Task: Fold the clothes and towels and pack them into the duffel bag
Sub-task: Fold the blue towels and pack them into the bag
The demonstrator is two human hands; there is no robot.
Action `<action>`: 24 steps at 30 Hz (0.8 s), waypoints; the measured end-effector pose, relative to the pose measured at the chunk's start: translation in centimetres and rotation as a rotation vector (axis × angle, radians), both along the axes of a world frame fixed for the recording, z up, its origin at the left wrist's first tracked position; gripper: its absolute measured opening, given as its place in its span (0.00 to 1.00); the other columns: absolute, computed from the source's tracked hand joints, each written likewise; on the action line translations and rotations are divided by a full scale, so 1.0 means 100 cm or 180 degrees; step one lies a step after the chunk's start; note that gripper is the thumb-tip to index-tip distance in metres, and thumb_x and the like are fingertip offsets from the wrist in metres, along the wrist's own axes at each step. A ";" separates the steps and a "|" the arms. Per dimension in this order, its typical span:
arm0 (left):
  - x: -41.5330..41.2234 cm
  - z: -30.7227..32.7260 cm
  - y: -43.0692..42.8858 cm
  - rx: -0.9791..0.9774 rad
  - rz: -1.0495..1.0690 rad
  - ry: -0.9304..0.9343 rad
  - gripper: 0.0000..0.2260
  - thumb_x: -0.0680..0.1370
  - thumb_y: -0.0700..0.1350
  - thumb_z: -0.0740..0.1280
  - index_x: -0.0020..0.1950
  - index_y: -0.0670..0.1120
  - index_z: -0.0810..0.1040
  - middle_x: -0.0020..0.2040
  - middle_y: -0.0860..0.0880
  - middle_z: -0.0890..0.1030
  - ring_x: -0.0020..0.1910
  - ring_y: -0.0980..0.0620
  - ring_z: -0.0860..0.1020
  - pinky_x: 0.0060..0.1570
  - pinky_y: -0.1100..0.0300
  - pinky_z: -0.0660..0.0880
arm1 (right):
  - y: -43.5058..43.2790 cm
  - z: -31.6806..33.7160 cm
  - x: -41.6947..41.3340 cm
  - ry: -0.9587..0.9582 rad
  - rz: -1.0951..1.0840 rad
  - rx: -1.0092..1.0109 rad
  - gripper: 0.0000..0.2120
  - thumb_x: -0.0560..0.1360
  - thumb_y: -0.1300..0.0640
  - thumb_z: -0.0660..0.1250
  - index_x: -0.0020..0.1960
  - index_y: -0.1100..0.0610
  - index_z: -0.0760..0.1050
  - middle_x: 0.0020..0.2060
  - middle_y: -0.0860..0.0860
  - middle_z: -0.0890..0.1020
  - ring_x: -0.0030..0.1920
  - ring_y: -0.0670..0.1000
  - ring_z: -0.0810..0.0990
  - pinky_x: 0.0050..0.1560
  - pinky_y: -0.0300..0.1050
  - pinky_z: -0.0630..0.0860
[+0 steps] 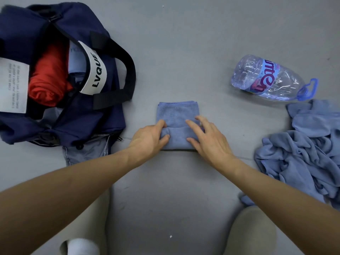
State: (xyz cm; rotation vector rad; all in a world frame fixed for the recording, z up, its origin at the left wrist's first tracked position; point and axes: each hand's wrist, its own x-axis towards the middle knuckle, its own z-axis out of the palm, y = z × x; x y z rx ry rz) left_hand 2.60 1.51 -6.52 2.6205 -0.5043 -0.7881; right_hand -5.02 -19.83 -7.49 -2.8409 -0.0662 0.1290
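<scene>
A small blue towel [176, 115] lies folded on the grey floor in the middle, its near part turned over into a thick fold. My left hand [149, 137] pinches the fold's left edge between thumb and fingers. My right hand [207, 137] grips the fold's right side with fingers spread. The navy duffel bag [88, 115] lies open at the left, with a red garment [49, 78] and light blue cloth inside. A heap of crumpled blue towels [305, 155] lies at the right.
A large clear plastic water bottle [272, 78] lies on its side at the back right. A light blue garment [88, 150] sticks out from under the bag's near edge. My knees in pale trousers are at the bottom of the view.
</scene>
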 end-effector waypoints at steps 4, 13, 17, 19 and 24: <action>-0.003 -0.003 0.004 0.0083 -0.0141 -0.0489 0.12 0.79 0.54 0.63 0.59 0.51 0.71 0.54 0.49 0.78 0.49 0.44 0.77 0.46 0.49 0.75 | -0.003 -0.010 -0.004 -0.0205 0.0753 -0.0472 0.25 0.77 0.41 0.64 0.68 0.55 0.75 0.69 0.56 0.75 0.72 0.59 0.69 0.72 0.63 0.65; -0.008 -0.027 0.017 -0.0556 -0.1582 -0.1260 0.24 0.78 0.48 0.67 0.73 0.43 0.73 0.68 0.43 0.76 0.64 0.42 0.77 0.63 0.48 0.76 | -0.007 -0.015 -0.001 0.0378 0.0656 -0.0442 0.37 0.71 0.43 0.74 0.75 0.55 0.68 0.70 0.51 0.75 0.73 0.57 0.71 0.72 0.61 0.65; -0.005 -0.029 0.027 -0.0240 -0.1524 -0.0753 0.41 0.70 0.51 0.78 0.78 0.44 0.65 0.74 0.43 0.71 0.70 0.42 0.73 0.69 0.50 0.70 | -0.006 -0.014 -0.001 0.0544 0.0642 -0.0342 0.37 0.73 0.43 0.71 0.78 0.53 0.63 0.74 0.50 0.71 0.76 0.56 0.65 0.75 0.58 0.61; -0.005 -0.028 0.025 -0.0277 -0.1495 -0.0772 0.39 0.70 0.46 0.78 0.78 0.44 0.66 0.73 0.42 0.72 0.69 0.41 0.74 0.68 0.49 0.70 | -0.005 -0.013 0.000 0.0610 0.0602 -0.0263 0.37 0.74 0.43 0.71 0.78 0.53 0.63 0.74 0.51 0.70 0.77 0.56 0.64 0.76 0.57 0.60; -0.004 -0.011 0.018 -0.0387 -0.0979 -0.0573 0.27 0.74 0.45 0.69 0.73 0.45 0.70 0.69 0.44 0.77 0.66 0.43 0.76 0.66 0.54 0.69 | -0.003 -0.006 0.002 0.0675 0.0409 0.0162 0.31 0.74 0.49 0.70 0.75 0.53 0.69 0.71 0.53 0.72 0.72 0.60 0.70 0.71 0.58 0.68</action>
